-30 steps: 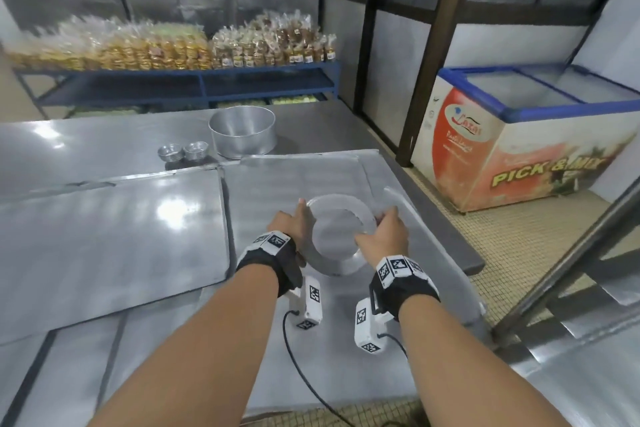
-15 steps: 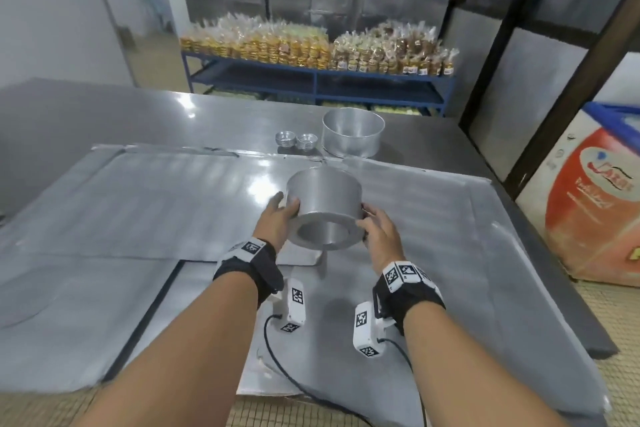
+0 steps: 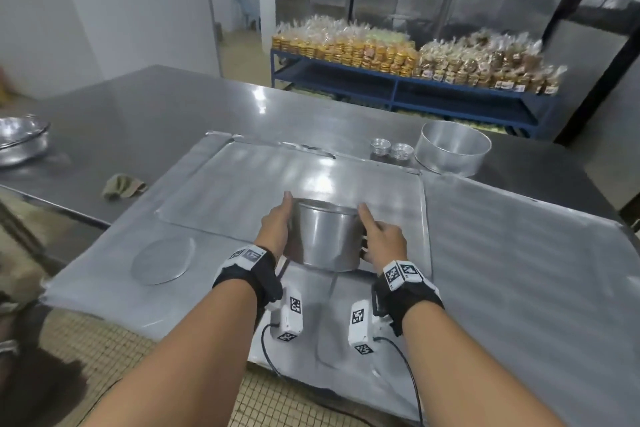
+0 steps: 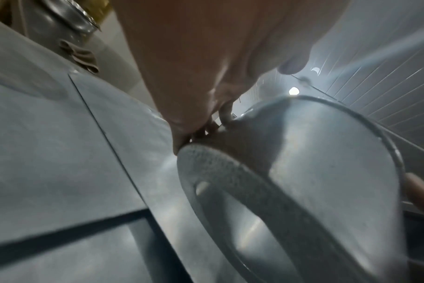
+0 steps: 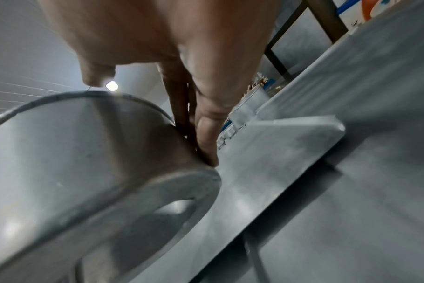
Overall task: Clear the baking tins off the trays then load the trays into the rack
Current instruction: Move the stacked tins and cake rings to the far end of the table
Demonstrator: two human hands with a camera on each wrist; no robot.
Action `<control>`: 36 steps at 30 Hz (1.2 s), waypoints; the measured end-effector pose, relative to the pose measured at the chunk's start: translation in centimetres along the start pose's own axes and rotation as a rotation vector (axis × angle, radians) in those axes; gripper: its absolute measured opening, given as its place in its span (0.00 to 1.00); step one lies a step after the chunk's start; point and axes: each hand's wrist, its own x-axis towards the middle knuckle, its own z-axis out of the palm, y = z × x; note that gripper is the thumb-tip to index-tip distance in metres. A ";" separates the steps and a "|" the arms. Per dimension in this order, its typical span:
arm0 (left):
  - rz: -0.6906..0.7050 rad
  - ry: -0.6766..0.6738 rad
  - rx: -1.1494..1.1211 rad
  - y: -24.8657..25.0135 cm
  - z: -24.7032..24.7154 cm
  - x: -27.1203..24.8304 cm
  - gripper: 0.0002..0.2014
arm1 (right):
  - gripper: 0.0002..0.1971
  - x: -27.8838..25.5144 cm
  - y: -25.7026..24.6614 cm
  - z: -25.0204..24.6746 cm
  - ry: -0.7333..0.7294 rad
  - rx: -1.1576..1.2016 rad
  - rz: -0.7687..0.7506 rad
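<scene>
Aluminium baking tin (image 3: 327, 239) | held just above the trays (image 3: 502, 253) on the bench (image 3: 173, 107), between left hand (image 3: 275, 230) and right hand (image 3: 382, 246) | fingers (image 5: 206, 137) of both clasp its side wall | likely light, stiff, slick, open-bottomed: squeeze the wall evenly, avoid the thin rim

Black wrist straps (image 3: 249, 274), white tagged camera modules (image 3: 292, 317), black cables (image 3: 262, 340).
</scene>
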 end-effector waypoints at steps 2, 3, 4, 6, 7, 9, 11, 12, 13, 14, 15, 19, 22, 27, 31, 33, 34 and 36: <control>0.009 0.024 0.022 0.3 -2.9 -0.6 0.46 | 0.39 -0.3 0.0 2.9 -0.014 -0.005 0.022; 0.020 0.035 -0.002 1.3 -4.2 -2.1 0.40 | 0.33 -0.3 0.3 4.3 -0.029 -0.018 0.028; 0.022 0.037 -0.022 2.0 -5.4 -3.1 0.33 | 0.26 -0.4 0.4 5.5 -0.052 -0.047 0.025; 0.020 0.014 -0.018 2.6 -7.5 -4.2 0.22 | 0.16 -0.3 0.8 7.6 -0.097 -0.136 0.008; 0.017 0.005 -0.011 2.6 -8.5 -4.3 0.18 | 0.15 -0.1 1.0 8.5 -0.115 -0.179 0.000; 0.000 0.005 -0.006 2.4 -10.5 -4.3 0.17 | 0.13 0.0 1.3 10.1 -0.151 -0.238 0.013; -0.018 -0.014 0.042 2.2 -12.3 -4.3 0.20 | 0.13 0.0 1.5 11.6 -0.176 -0.256 0.040; -0.025 -0.024 0.071 2.1 -13.1 -4.4 0.21 | 0.12 -0.2 1.4 12.3 -0.185 -0.250 0.054; -0.030 -0.035 0.084 2.1 -13.8 -4.4 0.22 | 0.09 -0.3 1.5 13.0 -0.190 -0.249 0.067; -0.036 -0.047 0.097 1.9 -14.6 -4.2 0.23 | 0.07 -0.7 1.2 13.5 -0.189 -0.243 0.079; -0.041 -0.057 0.111 1.6 -15.2 -3.8 0.24 | 0.05 -0.9 1.1 14.0 -0.188 -0.232 0.092; -0.074 -0.092 0.143 1.1 -17.3 -3.0 0.24 | 0.07 -1.3 1.1 15.5 -0.192 -0.191 0.137; -0.075 -0.138 0.179 0.9 -18.5 -2.1 0.23 | 0.11 -1.2 1.1 16.3 -0.190 -0.195 0.139; -0.084 -0.155 0.157 0.7 -20.2 0.2 0.07 | 0.14 -1.1 0.8 17.0 -0.167 -0.224 0.115; 0.045 -0.103 0.748 0.7 -22.4 3.6 0.11 | 0.14 -1.1 1.2 17.4 -0.153 -0.243 0.081; 0.027 -0.066 1.068 0.6 -23.6 5.2 0.22 | 0.14 -1.0 1.5 17.5 -0.151 -0.257 0.063; -0.007 -0.048 1.153 0.6 -24.0 5.6 0.29 | 0.14 -0.9 1.6 17.6 -0.148 -0.259 0.062; -0.099 -0.050 1.270 0.5 -24.8 6.1 0.44 | 0.14 -0.9 1.7 17.6 -0.141 -0.251 0.066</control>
